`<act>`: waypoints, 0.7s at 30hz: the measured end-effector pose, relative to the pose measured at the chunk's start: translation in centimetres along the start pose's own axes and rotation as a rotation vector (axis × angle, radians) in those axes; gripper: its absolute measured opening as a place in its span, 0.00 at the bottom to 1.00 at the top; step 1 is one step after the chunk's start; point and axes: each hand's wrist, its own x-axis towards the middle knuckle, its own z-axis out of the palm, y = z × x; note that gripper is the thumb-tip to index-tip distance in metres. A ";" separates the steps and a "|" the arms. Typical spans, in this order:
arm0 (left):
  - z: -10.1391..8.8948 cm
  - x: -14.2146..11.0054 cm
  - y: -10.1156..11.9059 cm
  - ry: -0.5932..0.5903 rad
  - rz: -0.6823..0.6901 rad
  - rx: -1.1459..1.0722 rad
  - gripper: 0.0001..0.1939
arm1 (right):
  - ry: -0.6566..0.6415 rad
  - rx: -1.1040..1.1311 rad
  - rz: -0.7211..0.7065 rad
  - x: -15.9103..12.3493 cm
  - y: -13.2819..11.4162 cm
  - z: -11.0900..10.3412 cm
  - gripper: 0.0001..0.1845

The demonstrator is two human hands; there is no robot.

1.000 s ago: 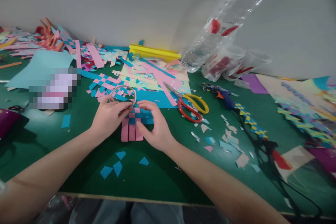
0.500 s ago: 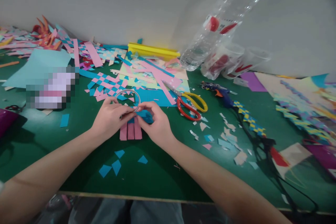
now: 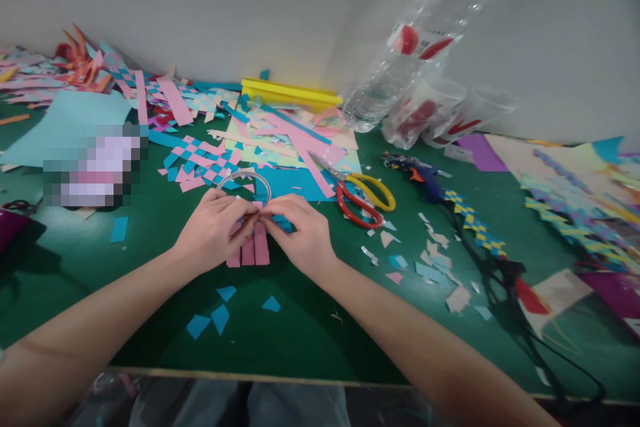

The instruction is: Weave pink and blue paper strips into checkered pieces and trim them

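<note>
My left hand (image 3: 213, 233) is closed around the near side of a thin whitish ring (image 3: 245, 175), which looks like a narrow roll of tape. Close against it, my right hand (image 3: 303, 233) pinches with thumb and forefinger. Both sets of fingertips meet at the ring's near edge, and whatever lies between the right fingertips is too small to make out. Under the hands, several pink paper strips (image 3: 248, 252) lie side by side, their upper ends covered by my fingers. A piece of blue paper (image 3: 283, 223) shows partly behind the right hand.
Scissors (image 3: 363, 197) with red and yellow handles lie right of my hands. A glue gun (image 3: 420, 177), plastic bottle (image 3: 385, 80) and plastic cups (image 3: 470, 117) stand farther right. A yellow bar (image 3: 293, 95), woven paper (image 3: 203, 160) and a blurred-out object (image 3: 103, 170) are beyond and left.
My fingertips have drawn together at the ring's near edge, and the right fingers have closed into a tighter pinch. The pink strips stay almost in place.
</note>
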 end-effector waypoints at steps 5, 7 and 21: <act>-0.1 0.0 0.2 0.020 0.007 0.016 0.05 | 0.009 -0.060 -0.112 0.3 0.1 0.0 0.06; 0.0 0.0 0.1 0.014 0.011 0.040 0.07 | -0.008 -0.080 -0.106 0.3 0.1 0.0 0.06; -1.5 0.2 -2.0 0.106 -0.169 0.042 0.05 | -0.115 -0.038 -0.242 0.0 0.4 -1.1 0.10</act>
